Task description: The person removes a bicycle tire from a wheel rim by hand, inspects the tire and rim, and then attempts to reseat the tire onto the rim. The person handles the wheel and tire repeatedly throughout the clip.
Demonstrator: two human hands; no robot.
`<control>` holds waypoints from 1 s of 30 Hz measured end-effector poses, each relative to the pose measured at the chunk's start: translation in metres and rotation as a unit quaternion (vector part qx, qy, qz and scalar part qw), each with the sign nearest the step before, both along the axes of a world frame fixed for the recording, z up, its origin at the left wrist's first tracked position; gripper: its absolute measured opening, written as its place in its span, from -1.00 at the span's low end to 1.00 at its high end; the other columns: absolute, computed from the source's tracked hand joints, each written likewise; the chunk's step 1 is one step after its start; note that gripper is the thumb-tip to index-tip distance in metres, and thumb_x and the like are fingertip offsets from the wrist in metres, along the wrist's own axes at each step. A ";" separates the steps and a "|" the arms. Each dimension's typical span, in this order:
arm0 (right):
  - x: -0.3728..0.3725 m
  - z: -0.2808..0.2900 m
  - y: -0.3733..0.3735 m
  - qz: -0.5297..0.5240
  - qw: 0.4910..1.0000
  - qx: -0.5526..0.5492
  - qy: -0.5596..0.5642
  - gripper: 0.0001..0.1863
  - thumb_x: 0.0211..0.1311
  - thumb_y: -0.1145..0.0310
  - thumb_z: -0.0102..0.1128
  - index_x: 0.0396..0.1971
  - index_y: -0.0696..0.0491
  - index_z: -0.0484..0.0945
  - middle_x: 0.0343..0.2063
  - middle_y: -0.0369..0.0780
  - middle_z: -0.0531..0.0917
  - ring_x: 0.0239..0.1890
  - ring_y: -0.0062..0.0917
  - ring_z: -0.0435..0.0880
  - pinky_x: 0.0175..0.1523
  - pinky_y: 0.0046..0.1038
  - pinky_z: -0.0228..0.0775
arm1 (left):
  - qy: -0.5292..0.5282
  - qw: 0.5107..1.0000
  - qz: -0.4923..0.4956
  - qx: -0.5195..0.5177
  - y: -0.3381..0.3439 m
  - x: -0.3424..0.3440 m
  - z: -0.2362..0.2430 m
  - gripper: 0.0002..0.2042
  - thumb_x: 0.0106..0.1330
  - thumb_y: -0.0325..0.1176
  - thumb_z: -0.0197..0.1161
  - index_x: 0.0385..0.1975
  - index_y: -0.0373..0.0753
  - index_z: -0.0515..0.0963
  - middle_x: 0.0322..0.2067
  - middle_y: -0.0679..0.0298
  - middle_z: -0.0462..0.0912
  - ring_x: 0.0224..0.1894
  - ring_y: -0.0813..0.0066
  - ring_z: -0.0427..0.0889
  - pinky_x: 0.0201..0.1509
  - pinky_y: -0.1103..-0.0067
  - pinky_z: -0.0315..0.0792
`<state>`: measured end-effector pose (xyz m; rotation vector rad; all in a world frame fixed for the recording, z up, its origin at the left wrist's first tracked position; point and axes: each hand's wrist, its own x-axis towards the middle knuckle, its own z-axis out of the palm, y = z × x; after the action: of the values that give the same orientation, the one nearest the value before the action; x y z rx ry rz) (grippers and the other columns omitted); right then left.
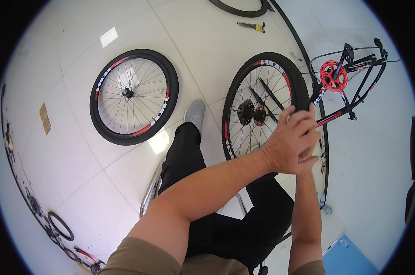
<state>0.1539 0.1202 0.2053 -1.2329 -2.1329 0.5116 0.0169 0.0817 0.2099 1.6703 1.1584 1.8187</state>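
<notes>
A rear bicycle wheel with a black knobby tyre and a cassette stands in front of my right leg. My left hand is closed on the wheel's near right side, its fingers bent over the tyre. Right against it, my right hand is at the same stretch of tyre. The left hand partly covers it; one finger points up along the tyre and the thumb shows below. Both hands hide the tyre where they meet it. Through the spokes show two dark bars.
Another bicycle wheel lies on the tiled floor at left. A black bicycle frame with a red chainring is at right. A yellow-and-black tool and a loose tyre lie at the far side. Cardboard lies left.
</notes>
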 end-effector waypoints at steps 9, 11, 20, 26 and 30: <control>-0.043 0.138 -0.029 -0.155 0.958 -0.202 0.134 -0.13 0.20 0.70 0.12 0.54 -0.02 0.11 -0.19 -0.09 0.64 -0.46 -0.55 0.62 -0.36 -0.50 0.54 | -0.367 0.854 0.311 -0.195 0.068 -0.079 -0.045 -0.65 0.33 -0.26 0.29 0.00 -0.37 0.55 -0.05 0.03 0.60 0.08 0.17 0.50 0.21 0.40 0.31; -0.045 0.169 -0.035 -0.152 0.961 -0.194 0.123 -0.14 0.21 0.68 0.13 0.53 0.00 0.12 -0.13 -0.06 0.63 -0.47 -0.54 0.62 -0.37 -0.51 0.53 | -0.505 0.787 0.279 -0.218 0.070 -0.088 -0.050 -0.66 0.40 -0.22 0.22 -0.01 -0.36 0.53 -0.10 0.14 0.58 0.02 0.33 0.48 0.16 0.47 0.32; -0.012 0.005 -0.030 -0.163 0.970 -0.179 0.010 -0.11 0.19 0.64 0.15 0.54 -0.09 0.11 -0.04 -0.10 0.67 -0.25 -0.49 0.69 -0.24 -0.50 0.56 | -0.625 0.687 0.241 -0.281 0.070 -0.110 -0.014 -0.67 0.30 -0.13 0.18 -0.12 -0.26 0.47 -0.17 0.35 0.45 -0.06 0.49 0.37 0.14 0.51 0.26; -0.017 0.000 -0.033 -0.154 0.968 -0.196 0.029 -0.11 0.21 0.63 0.17 0.55 -0.07 0.08 -0.13 -0.16 0.62 -0.30 -0.56 0.63 -0.20 -0.52 0.49 | -0.603 0.688 0.241 -0.324 0.070 -0.109 -0.018 -0.65 0.30 -0.12 0.15 -0.08 -0.25 0.46 -0.08 0.29 0.48 0.05 0.41 0.36 0.27 0.45 0.19; -0.034 -0.001 -0.037 -0.129 0.978 -0.163 0.031 -0.13 0.21 0.61 0.20 0.53 -0.02 0.10 -0.09 -0.14 0.63 -0.23 -0.54 0.62 -0.13 -0.52 0.48 | -0.592 0.686 0.230 -0.355 0.072 -0.108 -0.028 -0.58 0.34 -0.10 0.11 0.08 -0.23 0.50 -0.07 0.33 0.56 -0.01 0.52 0.38 0.15 0.42 0.21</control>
<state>0.1203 0.0837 0.2044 -1.6233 -1.8487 0.7929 -0.0915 0.1535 0.1815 -0.3557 1.3174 1.7351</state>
